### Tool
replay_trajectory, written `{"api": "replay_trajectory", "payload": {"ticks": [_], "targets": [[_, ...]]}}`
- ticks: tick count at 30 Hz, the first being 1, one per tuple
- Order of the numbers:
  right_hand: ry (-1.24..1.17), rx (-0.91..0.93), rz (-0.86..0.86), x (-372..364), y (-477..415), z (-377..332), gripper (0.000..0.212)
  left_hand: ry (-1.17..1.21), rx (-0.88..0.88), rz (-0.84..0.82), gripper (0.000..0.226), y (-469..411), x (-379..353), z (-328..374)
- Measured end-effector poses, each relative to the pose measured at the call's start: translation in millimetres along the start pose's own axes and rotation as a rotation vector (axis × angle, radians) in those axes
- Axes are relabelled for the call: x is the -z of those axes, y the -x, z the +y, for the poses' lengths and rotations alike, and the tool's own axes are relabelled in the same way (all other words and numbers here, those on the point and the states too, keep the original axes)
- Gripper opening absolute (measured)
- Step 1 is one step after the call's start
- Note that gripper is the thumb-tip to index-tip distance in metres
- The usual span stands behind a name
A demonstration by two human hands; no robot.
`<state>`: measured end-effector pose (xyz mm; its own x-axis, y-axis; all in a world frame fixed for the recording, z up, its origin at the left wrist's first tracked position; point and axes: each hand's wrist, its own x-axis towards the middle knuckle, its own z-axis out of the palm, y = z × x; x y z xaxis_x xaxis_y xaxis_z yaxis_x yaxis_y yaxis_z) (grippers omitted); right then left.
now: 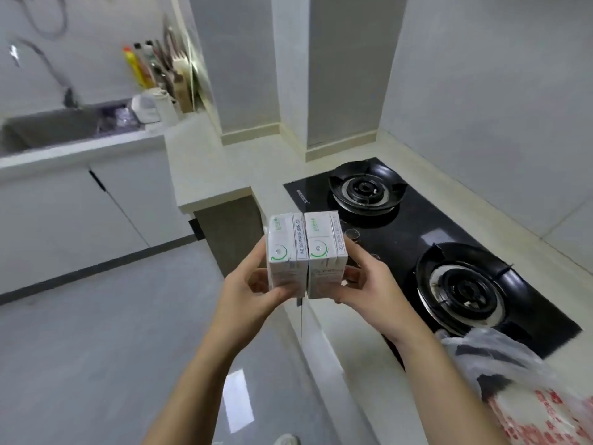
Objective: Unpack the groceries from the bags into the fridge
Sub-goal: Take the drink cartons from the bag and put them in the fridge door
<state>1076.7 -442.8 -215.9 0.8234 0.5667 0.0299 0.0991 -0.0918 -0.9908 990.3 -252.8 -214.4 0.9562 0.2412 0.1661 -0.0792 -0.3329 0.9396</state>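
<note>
The person holds two small white cartons side by side in the air, in front of the edge of the counter (pixel 256 168), with their facing sides touching. Both stand roughly upright, and each has a green ring and a line of printed code on top. The left hand (pixel 253 284) grips the left carton (pixel 285 252), its fingers curled round the outer side and its thumb pressed on the near face. The right hand (pixel 369 284) grips the right carton (pixel 325 252) in the same mirrored way.

Just beyond and to the right of the cartons, a black glass hob (pixel 449 226) is set into the counter. It has two burners, a far burner (pixel 364 189) and a near burner (pixel 463 289). One translucent white plastic bag (pixel 513 380) lies on the counter at the near end of the hob, with red print lower down, and what it holds cannot be made out.

At the far left there is one sink (pixel 48 130). Behind it stand a yellow bottle (pixel 136 67), several darker bottles too blurred to count, and one knife block (pixel 181 81). Glossy grey floor (pixel 96 332) fills the lower left.
</note>
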Motion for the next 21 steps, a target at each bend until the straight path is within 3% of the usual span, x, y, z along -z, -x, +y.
{"api": "replay_trajectory", "payload": {"ticks": [11, 21], "targets": [[-0.023, 0.098, -0.359, -89.4, -13.0, -34.2, 0.078, -0.009, 0.117, 0.410, 0.080, 90.5, 66.9, 17.0], [-0.009, 0.229, -0.752, -250.4, 17.8, -75.6, 0.078, -0.037, 0.162, 0.812, 0.078, 230.7, 157.9, 34.5]]}}
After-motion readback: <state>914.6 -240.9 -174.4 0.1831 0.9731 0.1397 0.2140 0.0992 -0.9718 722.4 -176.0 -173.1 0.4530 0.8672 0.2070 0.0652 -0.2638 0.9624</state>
